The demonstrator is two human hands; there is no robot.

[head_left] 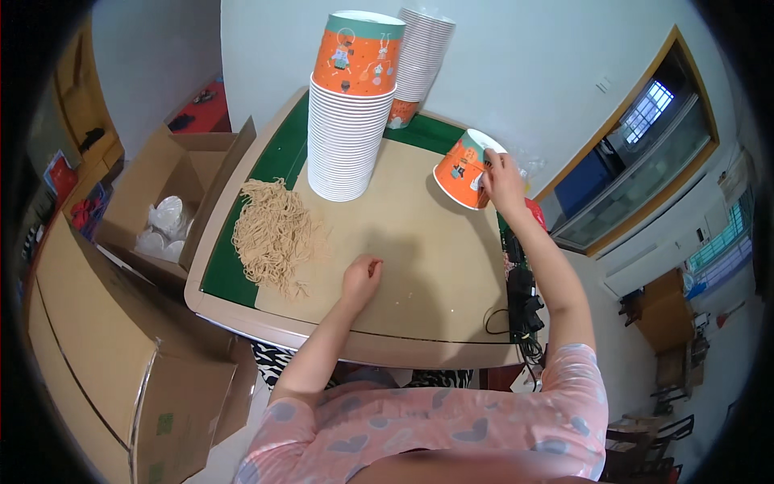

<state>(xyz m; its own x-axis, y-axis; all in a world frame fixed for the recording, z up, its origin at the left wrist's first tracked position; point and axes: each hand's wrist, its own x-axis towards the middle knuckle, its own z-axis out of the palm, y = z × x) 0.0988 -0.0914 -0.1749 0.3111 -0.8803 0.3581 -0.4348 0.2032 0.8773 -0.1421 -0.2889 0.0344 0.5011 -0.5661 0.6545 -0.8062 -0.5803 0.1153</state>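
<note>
In my right hand [501, 181] is an orange paper tub [459, 171] with a teal band and printed figures. The fingers grip its right side. It is tilted, its teal, narrower end up and its wide end down. My left hand [363, 278] rests near the table's front, fingers curled closed; whatever they hold, if anything, is hidden. To its left lies a tangled heap of thin tan strands [274, 234]. Beyond that rises a tall stack of matching paper tubs [345, 145], nested upside down, with one full orange side showing on top.
A second tub stack [421, 52] stands behind the first. Left of the table [435, 290] is an opened cardboard box [145, 189] with clear plastic-wrapped items inside. A larger carton [97, 339] sits nearer. Black adapters and cables [524, 302] line the table's right edge.
</note>
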